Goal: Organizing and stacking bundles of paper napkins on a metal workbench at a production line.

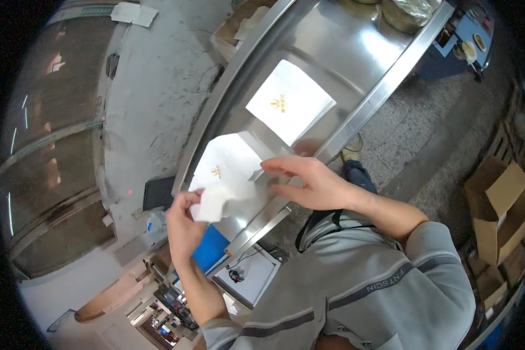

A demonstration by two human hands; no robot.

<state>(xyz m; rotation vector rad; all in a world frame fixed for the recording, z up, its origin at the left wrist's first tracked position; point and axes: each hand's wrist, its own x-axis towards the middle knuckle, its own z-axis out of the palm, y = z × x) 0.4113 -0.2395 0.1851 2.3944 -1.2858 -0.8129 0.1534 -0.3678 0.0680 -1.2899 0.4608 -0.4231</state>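
My left hand [184,226] is closed, pinching a small white paper piece [213,202] that is blurred along its right side. Under and behind it, a pile of white printed paper sheets [230,156] with a small gold mark lies on the steel table. My right hand [312,184] hovers at the pile's right edge, thumb and fingers apart, with nothing visible between them. Farther up the table sits a squarish stack of white printed paper [294,102] bearing the same kind of gold mark.
The shiny steel table [332,49] has raised rims. Plastic-wrapped bundles [408,13] stand at its far end. A blue object [211,248] is below my left hand. Open cardboard boxes [499,213] stand on the right floor; another carton [233,35] is beyond the table's left rim.
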